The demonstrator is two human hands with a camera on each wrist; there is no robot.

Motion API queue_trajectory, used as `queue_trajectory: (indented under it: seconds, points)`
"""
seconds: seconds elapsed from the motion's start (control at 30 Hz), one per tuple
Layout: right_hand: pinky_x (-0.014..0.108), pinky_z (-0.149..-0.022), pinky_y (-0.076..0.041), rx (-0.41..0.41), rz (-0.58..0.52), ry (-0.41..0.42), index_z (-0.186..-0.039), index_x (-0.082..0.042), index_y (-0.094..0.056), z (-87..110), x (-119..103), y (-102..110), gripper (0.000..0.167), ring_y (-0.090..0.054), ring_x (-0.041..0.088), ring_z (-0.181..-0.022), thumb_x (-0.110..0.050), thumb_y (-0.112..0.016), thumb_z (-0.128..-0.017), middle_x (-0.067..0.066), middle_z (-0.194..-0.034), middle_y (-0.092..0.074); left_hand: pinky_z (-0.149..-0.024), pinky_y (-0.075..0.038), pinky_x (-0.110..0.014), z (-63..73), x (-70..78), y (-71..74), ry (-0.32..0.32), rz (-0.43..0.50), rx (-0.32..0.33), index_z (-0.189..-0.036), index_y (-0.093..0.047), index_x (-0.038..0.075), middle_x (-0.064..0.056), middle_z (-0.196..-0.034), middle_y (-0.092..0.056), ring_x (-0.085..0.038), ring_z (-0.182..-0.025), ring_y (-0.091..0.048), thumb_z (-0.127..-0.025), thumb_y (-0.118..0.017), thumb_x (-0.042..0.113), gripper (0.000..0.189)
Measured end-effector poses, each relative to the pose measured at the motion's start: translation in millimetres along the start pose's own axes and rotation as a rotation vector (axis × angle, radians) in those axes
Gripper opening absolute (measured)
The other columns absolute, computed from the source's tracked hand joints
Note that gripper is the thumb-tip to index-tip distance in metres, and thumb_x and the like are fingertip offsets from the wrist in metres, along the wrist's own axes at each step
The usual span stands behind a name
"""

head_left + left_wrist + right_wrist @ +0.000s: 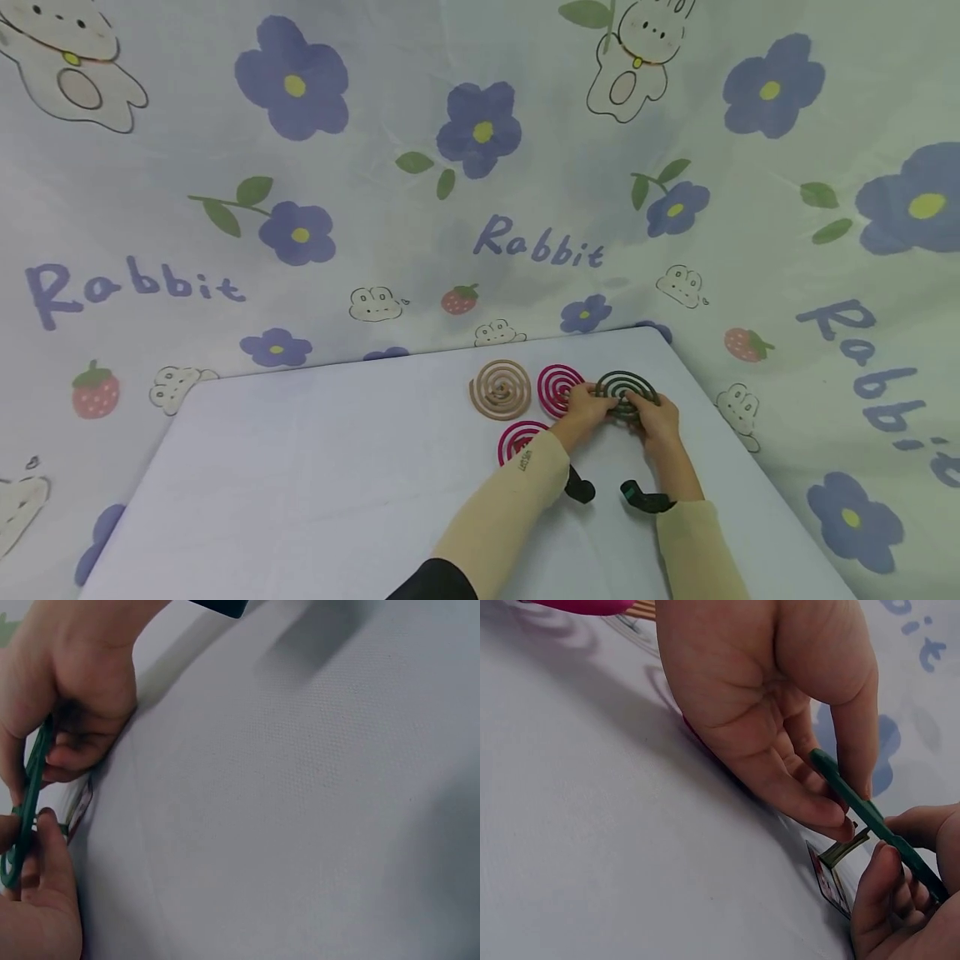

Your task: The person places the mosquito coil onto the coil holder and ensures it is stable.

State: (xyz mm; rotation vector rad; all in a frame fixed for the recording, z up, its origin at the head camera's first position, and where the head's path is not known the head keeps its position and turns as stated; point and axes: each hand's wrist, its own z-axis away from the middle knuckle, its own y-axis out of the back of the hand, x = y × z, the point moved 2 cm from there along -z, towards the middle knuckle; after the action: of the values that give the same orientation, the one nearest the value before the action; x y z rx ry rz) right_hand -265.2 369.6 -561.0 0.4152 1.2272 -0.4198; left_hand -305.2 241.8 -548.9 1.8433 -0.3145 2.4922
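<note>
Both hands hold a dark green mosquito coil [622,379] at the table's far right. My left hand [587,414] pinches its left side, thumb on top and fingers below. On the opposite side, my right hand [660,421] grips the coil with its thumb over the rings. Seen edge-on in the right wrist view, the green coil [870,817] is tilted between the left hand [772,712] and right hand [907,907]. Under it, a narrow olive strip [844,849] stands up near a small printed piece [829,881]. In the left wrist view, fingers partly cover the coil [31,787].
A tan mosquito coil [500,379] and a magenta coil [553,379] lie left of the hands. Another magenta coil [517,429] is partly hidden by the left sleeve [510,500]. The white table [300,483] meets a rabbit-print cloth [405,250] at the back.
</note>
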Motion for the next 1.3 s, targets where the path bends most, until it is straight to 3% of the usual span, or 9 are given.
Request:
queue_trajectory:
  seconds: [0.13,0.73,1.3]
  points:
    - [0.020,-0.056,-0.051,-0.016,0.015,0.006,-0.139,0.004,-0.039,1.9,-0.9,-0.8,0.063,-0.059,0.005,-0.072,-0.028,-0.067,-0.093,0.012,-0.114,-0.053,-0.069,-0.058,-0.034,-1.1,-0.8,0.6,0.005,-0.017,0.000,-0.102,-0.064,0.000,-0.007,-0.088,-0.061,-0.021,-0.082,-0.067,-0.083,-0.072,-0.006,0.021]
    - [0.021,-0.054,-0.050,-0.036,0.089,0.021,-0.130,0.008,-0.044,1.9,1.6,0.9,0.056,-0.058,0.007,-0.068,-0.024,-0.069,-0.092,0.011,-0.102,-0.057,-0.063,-0.058,-0.031,-0.6,-2.5,1.2,0.005,-0.116,0.023,-0.101,-0.066,0.002,-0.003,-0.087,-0.062,-0.019,-0.079,-0.067,-0.081,-0.076,-0.004,0.023]
    - [0.020,-0.055,-0.050,-0.041,0.115,0.035,-0.130,0.009,-0.043,-0.3,3.4,2.9,0.057,-0.058,0.007,-0.070,-0.025,-0.068,-0.092,0.011,-0.103,-0.057,-0.063,-0.058,-0.033,0.8,-2.5,1.2,-0.005,-0.099,0.030,-0.097,-0.065,0.001,-0.004,-0.085,-0.060,-0.020,-0.078,-0.066,-0.080,-0.075,-0.005,0.021]
